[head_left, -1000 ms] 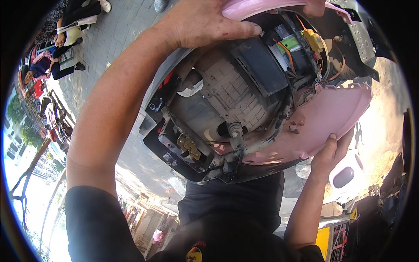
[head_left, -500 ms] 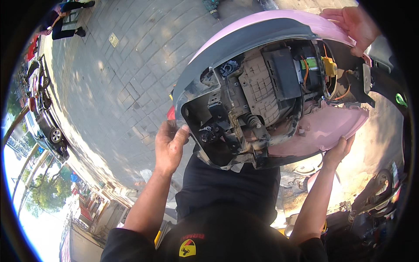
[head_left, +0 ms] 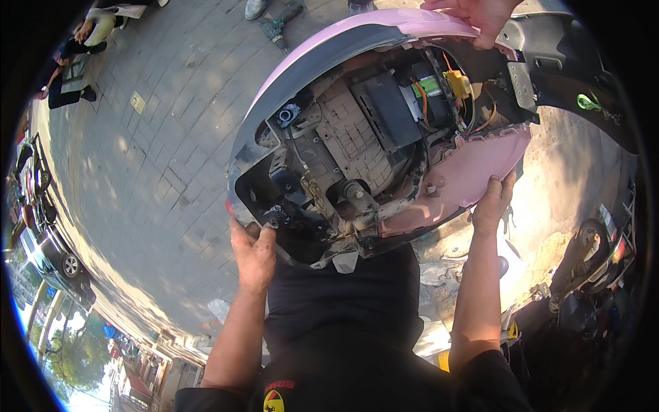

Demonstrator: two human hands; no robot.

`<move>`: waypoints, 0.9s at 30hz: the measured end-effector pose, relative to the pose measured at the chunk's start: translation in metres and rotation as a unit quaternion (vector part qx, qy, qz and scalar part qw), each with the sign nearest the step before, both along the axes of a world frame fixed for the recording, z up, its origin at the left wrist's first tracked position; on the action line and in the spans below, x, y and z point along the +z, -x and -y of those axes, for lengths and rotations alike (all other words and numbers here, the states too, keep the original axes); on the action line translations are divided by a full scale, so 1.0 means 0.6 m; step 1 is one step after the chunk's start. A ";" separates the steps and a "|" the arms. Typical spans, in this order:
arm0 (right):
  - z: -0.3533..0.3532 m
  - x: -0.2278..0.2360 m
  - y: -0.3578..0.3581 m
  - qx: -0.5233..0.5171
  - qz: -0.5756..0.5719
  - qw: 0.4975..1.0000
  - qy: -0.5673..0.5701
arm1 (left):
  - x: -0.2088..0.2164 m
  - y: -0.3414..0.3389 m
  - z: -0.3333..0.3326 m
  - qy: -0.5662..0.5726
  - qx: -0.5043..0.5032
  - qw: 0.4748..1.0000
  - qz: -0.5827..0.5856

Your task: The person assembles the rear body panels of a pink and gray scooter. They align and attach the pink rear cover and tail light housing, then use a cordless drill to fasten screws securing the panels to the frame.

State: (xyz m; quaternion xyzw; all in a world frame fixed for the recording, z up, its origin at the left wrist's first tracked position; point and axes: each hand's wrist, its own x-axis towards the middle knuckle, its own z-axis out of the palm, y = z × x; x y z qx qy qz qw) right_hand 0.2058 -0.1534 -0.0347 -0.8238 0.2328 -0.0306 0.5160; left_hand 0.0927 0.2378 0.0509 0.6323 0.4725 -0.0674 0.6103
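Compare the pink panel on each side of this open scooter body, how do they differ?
The far pink panel is a long curved band arching over the exposed insides; the near pink panel is shorter and flatter. Another person's hand grips the far one; the right hand presses the near one. Both share the glossy pink colour.

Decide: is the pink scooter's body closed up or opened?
Opened: the pink scooter body has panels off, exposing wiring and dark internal parts.

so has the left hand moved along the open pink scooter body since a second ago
Yes. The left hand has left the top pink panel edge and now grips the dark rear end of the pink scooter body, by the tail.
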 end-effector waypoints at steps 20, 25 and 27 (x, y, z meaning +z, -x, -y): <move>0.009 0.005 -0.004 0.007 -0.040 0.998 -0.046 | -0.081 0.080 -0.086 0.029 0.167 0.980 -0.103; 0.013 0.006 -0.009 -0.037 -0.067 0.993 -0.087 | -0.213 0.126 -0.157 -0.096 0.239 0.960 -0.113; 0.014 0.007 -0.012 -0.045 -0.071 0.991 -0.109 | -0.257 0.147 -0.202 -0.185 0.171 0.958 -0.136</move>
